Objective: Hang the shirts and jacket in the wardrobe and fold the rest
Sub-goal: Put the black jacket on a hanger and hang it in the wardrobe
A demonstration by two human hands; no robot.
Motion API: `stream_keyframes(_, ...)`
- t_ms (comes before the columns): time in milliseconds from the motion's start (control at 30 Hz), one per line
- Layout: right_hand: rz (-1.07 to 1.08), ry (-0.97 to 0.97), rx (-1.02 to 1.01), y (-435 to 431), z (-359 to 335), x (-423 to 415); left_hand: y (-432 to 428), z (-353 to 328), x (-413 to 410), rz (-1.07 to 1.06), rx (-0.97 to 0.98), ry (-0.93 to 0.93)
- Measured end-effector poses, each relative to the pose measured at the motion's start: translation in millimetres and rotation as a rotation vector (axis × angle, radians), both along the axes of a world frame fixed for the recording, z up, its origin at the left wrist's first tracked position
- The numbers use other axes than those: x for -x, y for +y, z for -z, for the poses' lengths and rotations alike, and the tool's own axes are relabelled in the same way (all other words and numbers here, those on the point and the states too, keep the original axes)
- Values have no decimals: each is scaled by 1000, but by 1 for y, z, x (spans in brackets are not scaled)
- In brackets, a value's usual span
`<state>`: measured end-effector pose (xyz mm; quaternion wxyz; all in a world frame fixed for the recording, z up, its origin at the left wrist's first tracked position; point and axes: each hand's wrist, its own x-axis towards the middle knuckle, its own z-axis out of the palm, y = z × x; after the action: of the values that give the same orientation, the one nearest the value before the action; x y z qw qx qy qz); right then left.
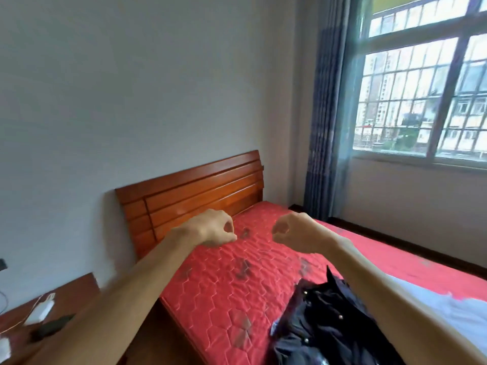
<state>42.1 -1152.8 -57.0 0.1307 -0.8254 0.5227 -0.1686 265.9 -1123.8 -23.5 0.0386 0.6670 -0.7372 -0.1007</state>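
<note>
Arms stretch forward from the bottom edge over a bed. Both hands hang in the air just below the centre of the view, above the red mattress [226, 285] and clear of it. The left hand [214, 227] sits slightly toward 9 o'clock of centre, its fingers curled and the thumb meeting the forefinger in a small ring. The right hand [291, 233] mirrors it toward 3 o'clock, curled the same way. Nothing shows between the fingers of either, so both look closed on air. The dark jacket [324, 322], dotted with small pale studs, lies crumpled on the mattress at about 5 o'clock, with the right forearm crossing just beside it in the view. A pale garment [453, 312] lies near it at 4 o'clock, cut off by the frame. The wooden headboard [197, 191] stands at 9 o'clock, a bedside table [66, 299] with a charger and a phone at 8 o'clock, and the window [421, 88] at 2 o'clock. No wardrobe or hanger is in view. I judge that no garment is in hand and the step is choosing what to lift first. The next move probably calls for bringing the hands down toward 5 o'clock and uncurling the fingers. They can then take the jacket by its collar or shoulders so it drops straight. Carrying it to the wardrobe would then mean turning away from the bed.
</note>
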Motion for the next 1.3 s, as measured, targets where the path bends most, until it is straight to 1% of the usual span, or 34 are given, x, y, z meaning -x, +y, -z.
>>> stream_keyframes(200, 205, -32, -91, 3, 29, 137, -42, 28, 133, 203, -62, 44)
stream_keyframes(367, 390, -77, -148, 12, 65, 236, -69, 64, 224, 364, -173, 99)
stream_keyframes(433, 461, -115, -176, 18, 79, 266, -78, 81, 253, 412, -224, 115)
stream_keyframes(600, 621, -176, -252, 30, 111, 330, -109, 117, 324, 542, -282, 88)
stream_keyframes(800, 763, -207, -290, 14, 145, 392, -160, 153, 399, 671, -323, 101)
stream_keyframes(933, 844, -199, -370, -12, 164, 418, -199, 183, 430, 724, -377, 132)
stream_keyframes(1033, 899, -224, -385, -40, 187, 428, -227, 209, 437, 716, -422, 145)
stream_keyframes(1100, 899, -228, -397, -59, 206, 428, -245, 230, 435, 681, -453, 159)
stream_keyframes(1200, 869, -232, -493, -85, 237, 423, -267, 265, 424, 592, -510, 160)
stream_keyframes(1300, 840, -193, -553, -112, 277, 421, -282, 307, 410, 499, -547, 142)
